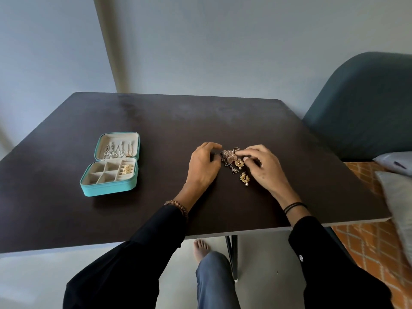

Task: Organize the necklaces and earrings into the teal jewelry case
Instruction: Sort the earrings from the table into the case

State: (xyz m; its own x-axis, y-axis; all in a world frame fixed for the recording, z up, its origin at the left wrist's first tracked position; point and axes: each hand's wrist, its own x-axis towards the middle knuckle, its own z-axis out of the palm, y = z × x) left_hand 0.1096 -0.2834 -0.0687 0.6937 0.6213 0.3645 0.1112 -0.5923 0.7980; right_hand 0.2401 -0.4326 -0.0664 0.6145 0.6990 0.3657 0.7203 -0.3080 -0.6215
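The teal jewelry case [107, 190] lies open at the table's left. Silver necklaces [111, 152] hang in its lid and a gold earring pair [126, 169] rests in the right compartment of its base. A small pile of earrings [231, 157] lies between my hands at the table's middle. My left hand [204, 166] rests at the pile's left edge with fingers curled beside it. The fingertips of my right hand [263, 166] pinch at a filigree earring [229, 153] on top of the pile. A round gold earring [244, 178] with a pearl drop lies closest to me, beside a dark triangular earring [234, 170].
The dark wooden table [156, 121] stands against a grey wall. A teal chair [365, 108] sits at the far right. Grey cushions [399, 190] and an orange patterned cover [367, 239] lie to the right. My leg and bare foot [200, 249] show below the table edge.
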